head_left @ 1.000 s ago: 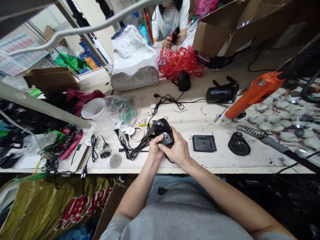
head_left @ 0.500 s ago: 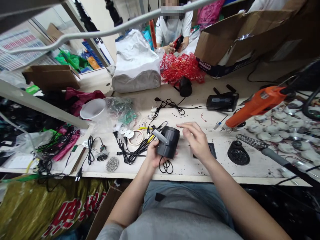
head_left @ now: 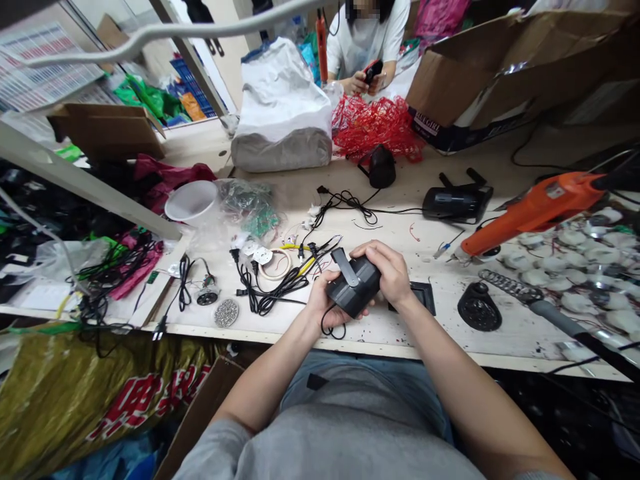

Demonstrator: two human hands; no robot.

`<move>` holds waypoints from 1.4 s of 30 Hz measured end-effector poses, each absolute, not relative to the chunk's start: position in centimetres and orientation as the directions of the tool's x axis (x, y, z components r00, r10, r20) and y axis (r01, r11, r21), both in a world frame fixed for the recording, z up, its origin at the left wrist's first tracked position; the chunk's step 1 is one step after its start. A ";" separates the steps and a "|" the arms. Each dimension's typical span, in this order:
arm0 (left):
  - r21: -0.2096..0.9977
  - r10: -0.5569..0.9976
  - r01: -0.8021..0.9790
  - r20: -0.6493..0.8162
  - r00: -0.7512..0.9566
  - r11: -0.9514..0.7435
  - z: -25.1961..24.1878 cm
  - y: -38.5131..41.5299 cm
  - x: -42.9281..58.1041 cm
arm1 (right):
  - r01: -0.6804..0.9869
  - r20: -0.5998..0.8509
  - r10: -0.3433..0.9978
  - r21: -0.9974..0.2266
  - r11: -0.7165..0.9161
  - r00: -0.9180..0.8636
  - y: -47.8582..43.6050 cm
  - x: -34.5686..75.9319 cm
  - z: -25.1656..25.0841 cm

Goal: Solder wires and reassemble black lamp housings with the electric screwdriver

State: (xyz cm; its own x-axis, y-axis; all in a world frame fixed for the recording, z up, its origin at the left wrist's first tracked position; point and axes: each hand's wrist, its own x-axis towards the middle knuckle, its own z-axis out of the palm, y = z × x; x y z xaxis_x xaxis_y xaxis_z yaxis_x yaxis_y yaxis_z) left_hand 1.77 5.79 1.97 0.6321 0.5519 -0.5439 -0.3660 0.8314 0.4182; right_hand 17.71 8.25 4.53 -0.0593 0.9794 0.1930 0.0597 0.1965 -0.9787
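Both hands clamp together on a black plastic housing (head_left: 353,288), my right hand (head_left: 385,270) back down over it, my left hand (head_left: 324,301) cupping beneath, near the bench's front edge (head_left: 430,351).

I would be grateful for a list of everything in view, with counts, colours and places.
cylindrical housing: 1, black, held above the bench front in both hands
cable bundle: 1, black, left of the hands
hot glue gun: 1, orange, bench right
round parts: many, white, heaped at bench right
plastic bowl: 1, white, bench left
sack: 1, white and grey, bench rear
plastic netting: 1 heap, red, bench rear
co-worker: 1 person, white shirt, beyond the bench
left hand: 1, bare, under the housing
right hand: 1, bare, on top of the housing
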 end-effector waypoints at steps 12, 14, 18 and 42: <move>0.931 0.933 0.067 -0.356 -0.060 0.359 3.6 4.4 2.4 | 0.396 0.177 0.984 -0.904 0.163 -0.001 7.6 17.6 4.2; 0.931 0.935 0.110 -0.337 -0.109 0.348 3.3 4.0 2.2 | 0.398 0.130 0.991 -0.910 0.113 0.016 8.5 17.9 3.6; 0.945 0.960 0.174 -0.263 -0.093 0.276 3.5 3.6 1.6 | 0.413 0.083 0.995 -0.905 0.096 -0.048 10.0 18.6 2.7; 0.869 0.988 0.495 -0.098 0.122 0.025 3.8 3.8 0.6 | 0.447 0.133 0.980 -0.893 0.055 0.146 3.1 22.7 3.5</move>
